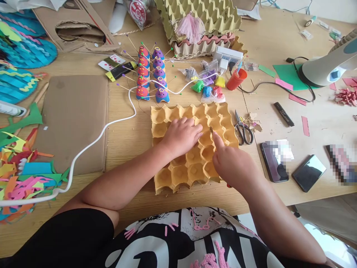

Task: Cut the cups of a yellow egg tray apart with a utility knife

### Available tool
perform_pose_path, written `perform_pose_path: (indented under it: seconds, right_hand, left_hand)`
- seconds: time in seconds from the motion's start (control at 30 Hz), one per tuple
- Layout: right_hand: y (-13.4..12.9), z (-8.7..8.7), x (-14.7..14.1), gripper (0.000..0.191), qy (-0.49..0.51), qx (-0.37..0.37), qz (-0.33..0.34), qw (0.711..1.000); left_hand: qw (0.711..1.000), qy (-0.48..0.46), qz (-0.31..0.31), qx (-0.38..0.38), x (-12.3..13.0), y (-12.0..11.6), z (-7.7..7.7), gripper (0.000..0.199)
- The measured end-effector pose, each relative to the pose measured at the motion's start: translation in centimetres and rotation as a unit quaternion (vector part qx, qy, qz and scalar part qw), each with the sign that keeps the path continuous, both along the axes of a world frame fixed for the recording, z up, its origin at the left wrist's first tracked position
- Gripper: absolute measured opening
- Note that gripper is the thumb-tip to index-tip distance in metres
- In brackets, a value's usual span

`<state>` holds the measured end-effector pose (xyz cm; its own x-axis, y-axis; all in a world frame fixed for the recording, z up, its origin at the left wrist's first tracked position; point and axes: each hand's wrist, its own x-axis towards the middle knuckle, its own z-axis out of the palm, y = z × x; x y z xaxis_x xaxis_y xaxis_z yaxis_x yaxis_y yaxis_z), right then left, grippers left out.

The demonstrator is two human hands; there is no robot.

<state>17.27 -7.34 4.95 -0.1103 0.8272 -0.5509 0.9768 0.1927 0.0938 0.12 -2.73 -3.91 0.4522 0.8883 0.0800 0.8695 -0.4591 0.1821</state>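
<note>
A yellow-orange cardboard egg tray [163,178] lies cup side up on the table in front of me. My left hand [182,136] rests over its middle, fingers bent over the ridges, gripping and steadying it. My right hand [230,156] is closed around a knife [211,130], index finger stretched along it. Only the narrow dark tip of the knife shows, touching the tray right of centre; a bit of red shows under the palm. Black-handled scissors [244,134] lie close beside the tray's right edge.
Painted egg-carton figures [143,70] with pins stand behind the tray. A white cable [103,130] crosses the left side. Behind are coloured clay packets [208,91], a red cup [236,79] and stacked egg trays [205,18]. Phones [275,163] lie right; cardboard [75,123] and paper scraps [26,175] left.
</note>
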Motion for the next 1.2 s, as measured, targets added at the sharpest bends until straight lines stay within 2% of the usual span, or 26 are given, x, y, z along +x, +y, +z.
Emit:
perform_pose_path:
  seconds: [0.17, 0.43, 0.7, 1.0, 1.2]
  right_hand:
    - [1.2, -0.6, 0.0, 0.072, 0.018, 0.025, -0.002, 1.0]
    - [-1.1, 0.2, 0.6, 0.072, 0.003, -0.002, 0.007, 1.0]
    - [1.2, -0.6, 0.0, 0.072, 0.036, 0.03, -0.005, 0.999]
    - [-1.5, -0.3, 0.1, 0.073, -0.005, -0.001, -0.001, 1.0]
    - [0.4, -0.6, -0.6, 0.072, 0.002, 0.006, -0.02, 1.0]
  left_hand:
    - [1.0, 0.003, 0.004, -0.012, 0.0, 0.0, 0.2, 0.028]
    - [1.0, -0.007, 0.005, 0.004, 0.0, -0.1, 0.0, 0.027]
    - [1.0, 0.005, 0.001, -0.006, 0.0, 0.0, 0.1, 0.029]
    - [1.0, 0.003, -0.002, 0.014, 0.1, -0.1, 0.0, 0.026]
    - [1.0, 0.008, -0.003, 0.005, 0.0, 0.1, -0.1, 0.028]
